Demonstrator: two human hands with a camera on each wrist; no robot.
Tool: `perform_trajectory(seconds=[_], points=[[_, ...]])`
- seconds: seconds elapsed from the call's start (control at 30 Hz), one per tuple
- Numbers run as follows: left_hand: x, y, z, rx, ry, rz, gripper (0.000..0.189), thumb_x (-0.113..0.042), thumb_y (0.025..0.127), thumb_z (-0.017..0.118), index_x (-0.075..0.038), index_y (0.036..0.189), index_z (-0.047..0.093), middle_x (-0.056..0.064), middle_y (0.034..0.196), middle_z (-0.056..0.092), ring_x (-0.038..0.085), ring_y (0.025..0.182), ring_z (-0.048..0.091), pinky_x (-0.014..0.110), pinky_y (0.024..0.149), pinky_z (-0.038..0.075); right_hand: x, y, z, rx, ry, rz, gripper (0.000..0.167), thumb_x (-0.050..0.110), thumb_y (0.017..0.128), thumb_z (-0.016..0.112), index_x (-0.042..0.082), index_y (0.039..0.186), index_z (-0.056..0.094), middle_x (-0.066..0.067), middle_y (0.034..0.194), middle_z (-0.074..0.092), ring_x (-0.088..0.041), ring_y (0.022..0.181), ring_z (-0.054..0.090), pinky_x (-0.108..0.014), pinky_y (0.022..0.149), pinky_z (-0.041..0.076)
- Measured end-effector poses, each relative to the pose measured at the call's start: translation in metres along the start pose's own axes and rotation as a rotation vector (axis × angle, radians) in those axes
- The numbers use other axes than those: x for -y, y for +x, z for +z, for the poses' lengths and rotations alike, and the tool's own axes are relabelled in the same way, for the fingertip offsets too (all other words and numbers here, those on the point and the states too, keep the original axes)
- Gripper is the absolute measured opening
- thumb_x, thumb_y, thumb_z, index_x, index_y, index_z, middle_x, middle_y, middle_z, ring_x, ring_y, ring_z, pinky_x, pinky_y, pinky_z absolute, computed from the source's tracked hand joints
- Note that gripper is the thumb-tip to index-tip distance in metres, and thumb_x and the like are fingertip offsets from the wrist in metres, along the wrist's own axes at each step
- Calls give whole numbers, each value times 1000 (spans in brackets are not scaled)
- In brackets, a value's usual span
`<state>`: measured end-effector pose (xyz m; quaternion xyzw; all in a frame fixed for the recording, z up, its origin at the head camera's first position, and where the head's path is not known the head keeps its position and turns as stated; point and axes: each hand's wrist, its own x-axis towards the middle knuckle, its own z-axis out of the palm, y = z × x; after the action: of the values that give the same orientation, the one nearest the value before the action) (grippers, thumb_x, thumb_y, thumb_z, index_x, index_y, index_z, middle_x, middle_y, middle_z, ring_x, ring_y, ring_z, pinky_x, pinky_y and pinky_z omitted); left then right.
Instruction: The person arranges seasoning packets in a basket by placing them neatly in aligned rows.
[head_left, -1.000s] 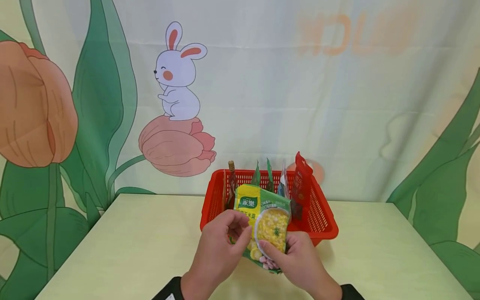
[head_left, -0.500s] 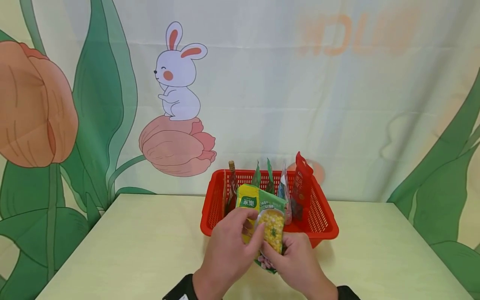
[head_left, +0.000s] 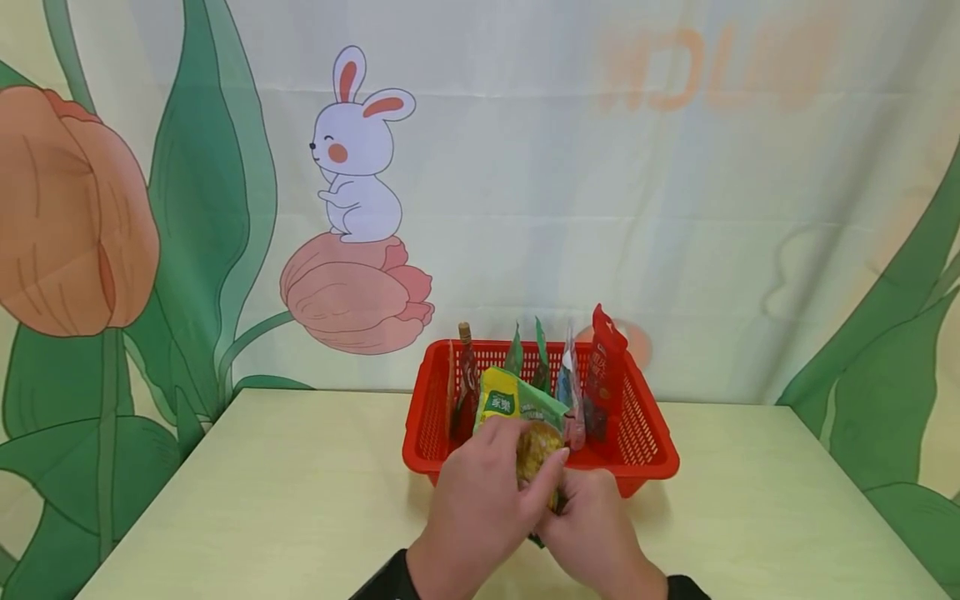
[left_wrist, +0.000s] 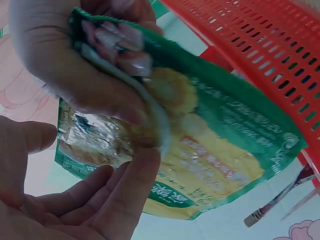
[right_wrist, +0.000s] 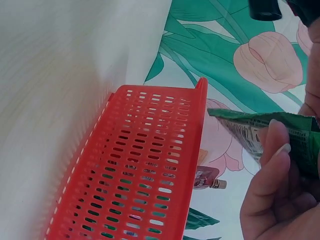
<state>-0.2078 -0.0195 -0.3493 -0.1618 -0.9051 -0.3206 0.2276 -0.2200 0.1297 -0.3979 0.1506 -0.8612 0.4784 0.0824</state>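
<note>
A green and yellow soup packet point(head_left: 498, 392) with a picture of corn on its front is held up before a red basket. My right hand point(head_left: 596, 525) grips its lower right part; in the left wrist view that thumb presses on the printed front. Bent fingers of the right hand point(right_wrist: 280, 180) lie against the packet's back point(right_wrist: 280, 125) in the right wrist view. My left hand point(head_left: 487, 500) reaches over the front and covers much of it. Its index fingertip touches the corn picture in the left wrist view, with the thumb spread apart from it.
The red basket point(head_left: 660, 458) stands on a pale table point(head_left: 300, 492), just beyond the hands. Inside are a corked bottle point(head_left: 468, 367), green packets point(head_left: 542, 354), a clear bag point(head_left: 573, 400) and a red bag point(head_left: 604, 367). A printed cloth point(head_left: 675, 208) hangs behind.
My left hand has moved rightward across the packet's front, from its left edge to near the right hand. The packet's visible front has narrowed as it bends. My right hand keeps its grip.
</note>
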Motion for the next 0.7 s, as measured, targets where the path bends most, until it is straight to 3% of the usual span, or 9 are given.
perform_trajectory(seconds=[0.2,0.33,0.5,0.7], points=[[-5,1,2,-13,47,37,49,-53,96,65,-4,104,67,5,91,66,15,73,65,25,67,59,0,-2,3,-36,-85,-31,2,15,90,79,14,87,79,11,58,62,-2,56,54,-18,55,51],[-8,2,2,-6,118,49,53,-55,98,61,-2,98,65,6,84,64,14,67,62,23,63,58,2,-4,6,-55,-139,-60,13,12,87,80,16,77,74,12,53,55,0,52,50,-18,51,46],[-16,3,1,53,178,-24,58,-58,99,57,0,101,64,8,85,64,15,70,64,28,68,62,4,-6,10,-85,-251,-110,18,14,85,82,16,73,70,13,51,53,3,51,47,-17,51,42],[-26,4,-1,81,236,-104,59,-58,98,58,1,101,63,10,85,64,20,70,67,34,70,63,6,-8,14,-100,-307,-150,12,18,84,83,15,78,73,13,53,57,2,58,60,-15,56,48]])
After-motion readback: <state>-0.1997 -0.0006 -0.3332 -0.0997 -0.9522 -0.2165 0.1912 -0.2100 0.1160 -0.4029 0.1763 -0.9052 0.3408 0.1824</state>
